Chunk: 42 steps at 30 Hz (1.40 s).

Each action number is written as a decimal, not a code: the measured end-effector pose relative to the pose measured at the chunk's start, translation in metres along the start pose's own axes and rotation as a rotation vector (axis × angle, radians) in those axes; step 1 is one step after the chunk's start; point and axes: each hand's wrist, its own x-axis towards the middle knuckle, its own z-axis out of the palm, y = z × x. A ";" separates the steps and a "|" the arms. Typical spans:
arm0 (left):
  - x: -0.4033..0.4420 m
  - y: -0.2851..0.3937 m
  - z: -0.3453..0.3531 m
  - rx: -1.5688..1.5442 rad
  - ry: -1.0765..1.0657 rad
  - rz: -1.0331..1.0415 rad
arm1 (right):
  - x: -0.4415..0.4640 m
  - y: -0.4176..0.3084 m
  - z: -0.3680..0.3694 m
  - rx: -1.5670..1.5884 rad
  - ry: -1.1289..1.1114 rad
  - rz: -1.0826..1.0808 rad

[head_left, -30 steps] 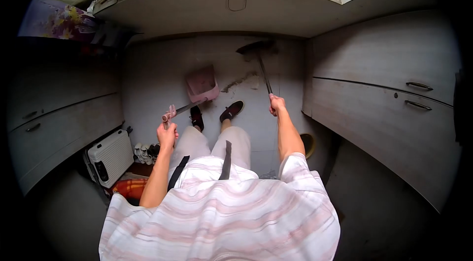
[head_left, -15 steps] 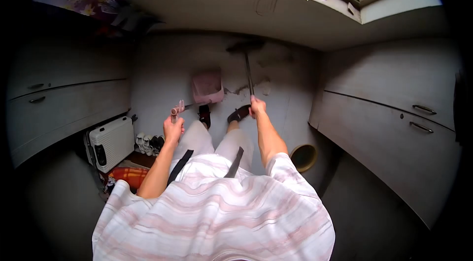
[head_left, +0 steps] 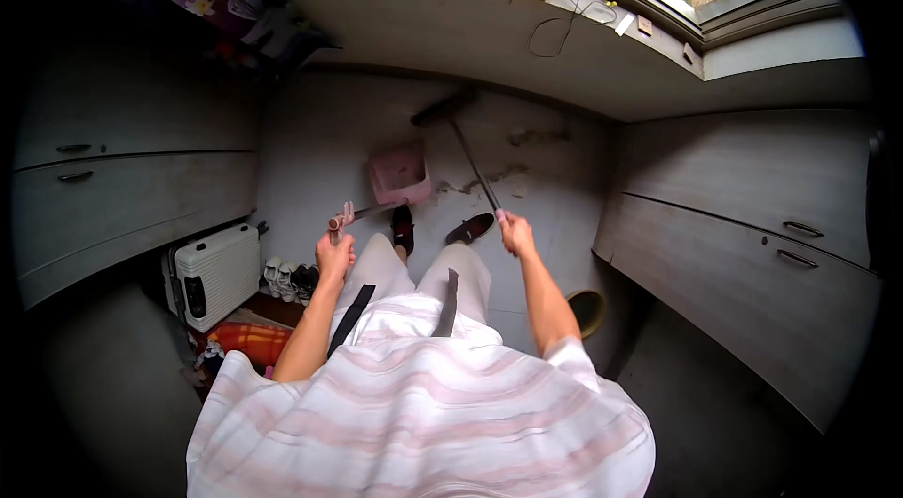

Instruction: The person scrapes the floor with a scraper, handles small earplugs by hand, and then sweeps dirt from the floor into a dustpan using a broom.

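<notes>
the broom (head_left: 477,170) has a dark, wide head, a little blurred, and a thin, straight, dark handle; it slants across the pale floor (head_left: 550,183), its head near the foot of the wall under the window ledge. the dustpan (head_left: 383,180) is pink and box-like, with a shadowed inside and a greyish handle that ends in a pink hooked piece; it sits just ahead of the person's left shoe (head_left: 403,233), below and left of the broom head and apart from it. brown debris (head_left: 484,184) trails over the floor to the right of the pan. the right hand (head_left: 514,233) is closed in a fist around the broom's near end. the left hand (head_left: 335,258) has its fingers curled tight round the top of the dustpan's handle.
</notes>
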 end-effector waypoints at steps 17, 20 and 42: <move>0.028 -0.011 -0.059 -0.043 -0.020 -0.023 | -0.004 0.066 -0.021 -0.100 0.174 0.026; 0.035 -0.010 -0.054 -0.058 -0.003 -0.020 | -0.035 0.061 -0.013 -0.141 0.194 -0.084; -0.003 0.023 0.019 0.020 -0.051 0.005 | -0.029 0.063 -0.111 0.204 0.260 0.144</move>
